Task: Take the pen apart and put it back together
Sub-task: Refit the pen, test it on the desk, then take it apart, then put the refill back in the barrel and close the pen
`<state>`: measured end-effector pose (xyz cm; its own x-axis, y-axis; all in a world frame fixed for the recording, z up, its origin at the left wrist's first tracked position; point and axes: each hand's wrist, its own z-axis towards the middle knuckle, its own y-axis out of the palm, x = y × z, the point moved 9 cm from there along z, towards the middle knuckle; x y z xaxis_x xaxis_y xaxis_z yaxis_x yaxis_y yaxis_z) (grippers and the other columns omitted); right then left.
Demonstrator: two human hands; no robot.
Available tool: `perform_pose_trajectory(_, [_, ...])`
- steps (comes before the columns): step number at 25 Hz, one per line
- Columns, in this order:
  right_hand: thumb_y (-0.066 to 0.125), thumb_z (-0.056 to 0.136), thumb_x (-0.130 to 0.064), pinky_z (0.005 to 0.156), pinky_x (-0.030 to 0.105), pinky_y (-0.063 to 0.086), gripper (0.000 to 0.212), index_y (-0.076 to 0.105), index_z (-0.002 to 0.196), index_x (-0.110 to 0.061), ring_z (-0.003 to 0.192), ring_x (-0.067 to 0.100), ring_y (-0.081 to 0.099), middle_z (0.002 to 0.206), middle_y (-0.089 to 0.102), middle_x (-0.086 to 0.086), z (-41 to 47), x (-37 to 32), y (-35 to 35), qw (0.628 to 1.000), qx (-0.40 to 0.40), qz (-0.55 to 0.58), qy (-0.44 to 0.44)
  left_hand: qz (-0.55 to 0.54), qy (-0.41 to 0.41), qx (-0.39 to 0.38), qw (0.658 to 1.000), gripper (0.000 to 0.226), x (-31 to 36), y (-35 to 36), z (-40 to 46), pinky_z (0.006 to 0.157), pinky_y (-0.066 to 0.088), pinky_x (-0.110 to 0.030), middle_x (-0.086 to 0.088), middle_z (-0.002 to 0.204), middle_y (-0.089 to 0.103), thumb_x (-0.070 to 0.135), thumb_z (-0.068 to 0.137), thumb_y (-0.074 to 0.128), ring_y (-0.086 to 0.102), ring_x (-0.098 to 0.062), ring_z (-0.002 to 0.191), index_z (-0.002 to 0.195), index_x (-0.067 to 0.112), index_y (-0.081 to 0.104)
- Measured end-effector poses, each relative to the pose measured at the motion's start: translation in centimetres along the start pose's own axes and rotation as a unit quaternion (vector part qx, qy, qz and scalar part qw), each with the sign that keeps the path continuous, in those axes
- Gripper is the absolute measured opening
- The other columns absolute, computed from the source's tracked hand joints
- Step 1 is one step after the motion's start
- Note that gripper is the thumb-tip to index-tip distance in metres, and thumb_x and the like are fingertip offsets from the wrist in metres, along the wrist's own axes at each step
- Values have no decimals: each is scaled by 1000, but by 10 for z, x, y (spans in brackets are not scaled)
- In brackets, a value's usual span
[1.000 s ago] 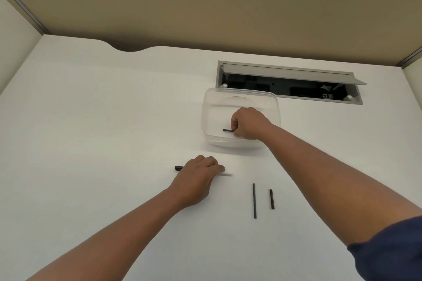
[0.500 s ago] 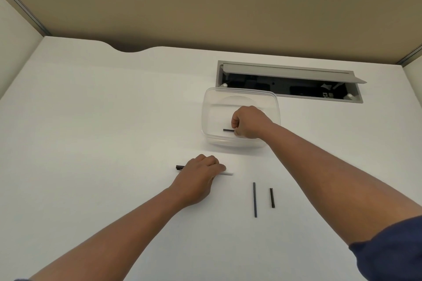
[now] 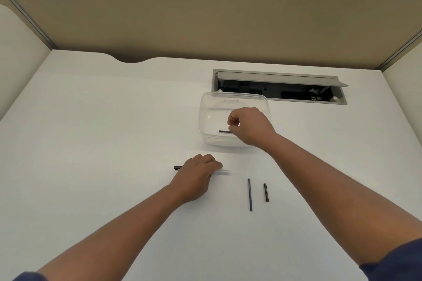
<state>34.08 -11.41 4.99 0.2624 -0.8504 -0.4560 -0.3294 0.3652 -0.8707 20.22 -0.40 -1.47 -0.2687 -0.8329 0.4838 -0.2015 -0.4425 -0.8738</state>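
Reaching into the clear plastic container at the far side of the bench, the right hand curls over a short dark pen part that lies on the container floor. Thumb and forefinger are closed near the right end of this part; whether they actually pinch it or merely touch it cannot be told from the head view.

The left hand rests on the bench nearer the person, palm down, with the fingers folded over the pen barrel. A dark end of the barrel protrudes to the left of the hand and a pale, translucent end protrudes to the right. The hand is mostly closed around the barrel and presses it against the bench.

Two further parts lie loose on the bench to the right of the left hand, parallel and just beside each other without touching: a long thin dark rod, probably the refill, and a shorter dark piece.

Status, as a judgement: the pen is in at least four separate pieces, so disassembly appears complete or nearly so. It cannot be determined whether the part in the container is being deposited or retrieved. Reassembly is wholly outstanding: the rod, the short piece and the container part must all return to the barrel.
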Motion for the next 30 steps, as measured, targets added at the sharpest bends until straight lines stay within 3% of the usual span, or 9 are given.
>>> perform_pose_trajectory(8, [60,86,-18,75,34,56,13,71,91,-24,86,17,65,93,71,-8,-98,13,23,999,-15,39,32,-24,-10,36,999,31,26,-17,-33,75,51,-40,3,101,64,4,97,50,55,-23,86,119,18,67])
perform_pose_trajectory(16, [58,85,-14,71,34,55,11,64,87,-23,80,20,65,83,65,-8,-163,53,85,992,-40,44,109,-80,-67,16,994,31,36,-7,-65,84,52,-37,7,115,64,12,101,47,60,-17,102,124,21,65])
perform_pose_trajectory(22, [63,88,-17,69,37,53,8,67,87,-10,81,26,64,83,70,3,-172,62,83,991,12,28,127,-146,-109,33,983,25,37,-5,-83,82,48,-30,7,108,64,11,100,52,58,-13,92,118,19,66])
perform_pose_trajectory(30, [58,87,-13,70,35,49,5,63,87,-13,86,27,59,86,70,4,-178,57,98,990,-11,9,141,-229,-166,51,958,24,32,-4,-97,81,51,-28,8,107,65,14,98,56,61,-15,92,114,28,67])
